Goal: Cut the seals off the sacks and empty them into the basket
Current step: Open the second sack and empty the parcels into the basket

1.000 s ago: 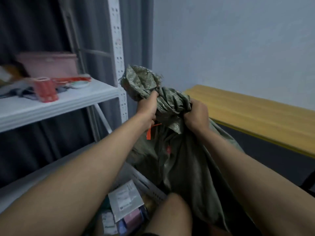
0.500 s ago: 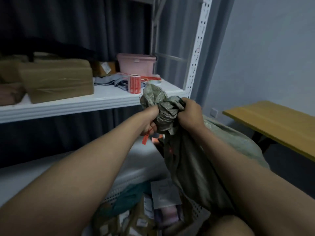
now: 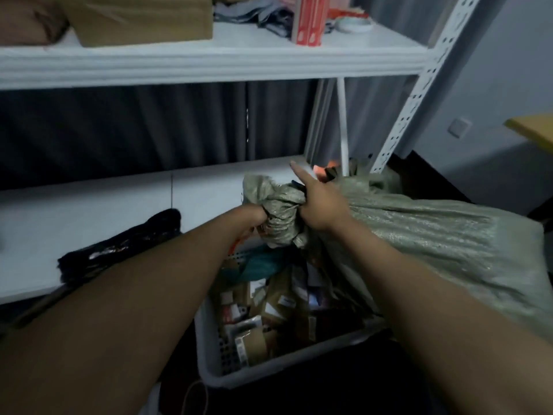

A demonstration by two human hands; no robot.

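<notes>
A grey-green woven sack (image 3: 434,232) lies on its side at the right, its bunched neck (image 3: 281,211) over the white perforated basket (image 3: 269,366). My left hand (image 3: 254,215) grips the neck from the left; a bit of red seal shows below it. My right hand (image 3: 317,205) holds the neck from the right with its index finger pointing straight out and something dark tucked under it. The basket holds several small parcels and boxes.
A white metal shelf rack (image 3: 209,64) stands ahead, with cardboard boxes (image 3: 140,19), a red roll (image 3: 309,20) and tape on its upper board. A black bundle (image 3: 119,247) lies on the lower board. A yellow table edge (image 3: 529,127) shows at the far right.
The sack's neck has come down from chest height to just above the basket, and my view has tilted down. My right index finger has straightened.
</notes>
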